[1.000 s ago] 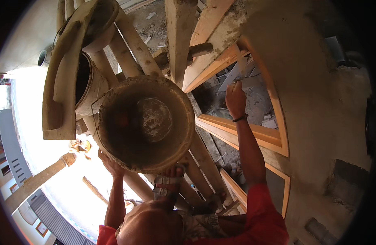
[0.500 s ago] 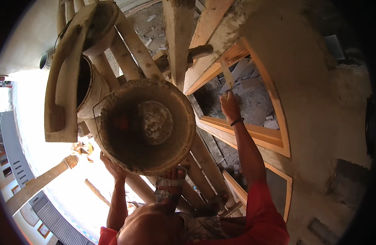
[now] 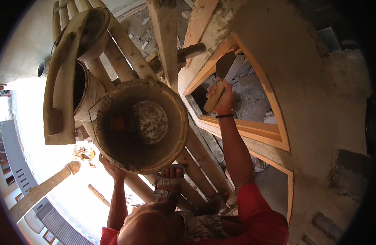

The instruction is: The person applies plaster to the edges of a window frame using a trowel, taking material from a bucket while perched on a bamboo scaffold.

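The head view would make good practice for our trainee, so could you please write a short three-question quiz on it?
1. Fill in the blank: The right hand grips the trowel by its ____.
2. True or false: The left hand is at the outer side of the open bucket in the middle of the picture.
3. Multiple choice: What colour is the wooden frame near the trowel?
(a) blue
(b) orange-brown
(c) white

Key: 1. handle; 2. true; 3. b
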Action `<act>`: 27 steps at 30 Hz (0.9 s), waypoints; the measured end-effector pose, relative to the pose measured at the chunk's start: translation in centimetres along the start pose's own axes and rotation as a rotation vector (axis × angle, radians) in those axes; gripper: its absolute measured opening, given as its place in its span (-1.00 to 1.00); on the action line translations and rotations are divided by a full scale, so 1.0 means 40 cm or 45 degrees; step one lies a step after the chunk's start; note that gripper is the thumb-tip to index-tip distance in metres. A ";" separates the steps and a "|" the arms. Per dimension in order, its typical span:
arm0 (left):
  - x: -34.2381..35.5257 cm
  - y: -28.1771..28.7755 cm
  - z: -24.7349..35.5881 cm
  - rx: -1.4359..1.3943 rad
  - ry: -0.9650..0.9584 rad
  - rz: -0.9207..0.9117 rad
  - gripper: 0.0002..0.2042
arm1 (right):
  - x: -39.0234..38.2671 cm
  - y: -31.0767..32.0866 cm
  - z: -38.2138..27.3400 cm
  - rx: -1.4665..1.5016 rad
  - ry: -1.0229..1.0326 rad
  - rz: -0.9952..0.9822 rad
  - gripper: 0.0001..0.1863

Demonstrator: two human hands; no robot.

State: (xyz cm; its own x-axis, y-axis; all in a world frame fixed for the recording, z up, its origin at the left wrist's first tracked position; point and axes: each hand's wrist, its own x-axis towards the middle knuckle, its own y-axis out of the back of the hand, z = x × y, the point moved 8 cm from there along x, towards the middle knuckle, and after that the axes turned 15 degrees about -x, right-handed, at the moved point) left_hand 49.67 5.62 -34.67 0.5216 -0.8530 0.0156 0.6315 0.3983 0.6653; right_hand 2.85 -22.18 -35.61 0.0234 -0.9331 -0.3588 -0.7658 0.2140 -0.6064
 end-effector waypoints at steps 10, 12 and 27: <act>-0.003 0.009 0.007 -0.066 0.047 0.042 -0.23 | 0.012 -0.132 -0.047 0.256 0.117 -0.307 -0.70; -0.003 0.007 -0.004 -0.053 0.041 0.039 -0.22 | 0.013 -0.150 -0.048 0.301 0.111 -0.297 -0.71; -0.003 0.006 0.009 -0.141 0.024 0.048 -0.22 | -0.018 -0.075 0.018 0.031 0.078 -0.018 -0.73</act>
State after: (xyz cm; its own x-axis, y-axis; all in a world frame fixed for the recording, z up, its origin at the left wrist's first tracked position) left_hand 49.55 5.69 -34.24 0.5564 -0.8306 0.0244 0.6702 0.4659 0.5778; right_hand 5.59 -21.93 -34.05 -0.0055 -0.9519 -0.3065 -0.7495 0.2068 -0.6288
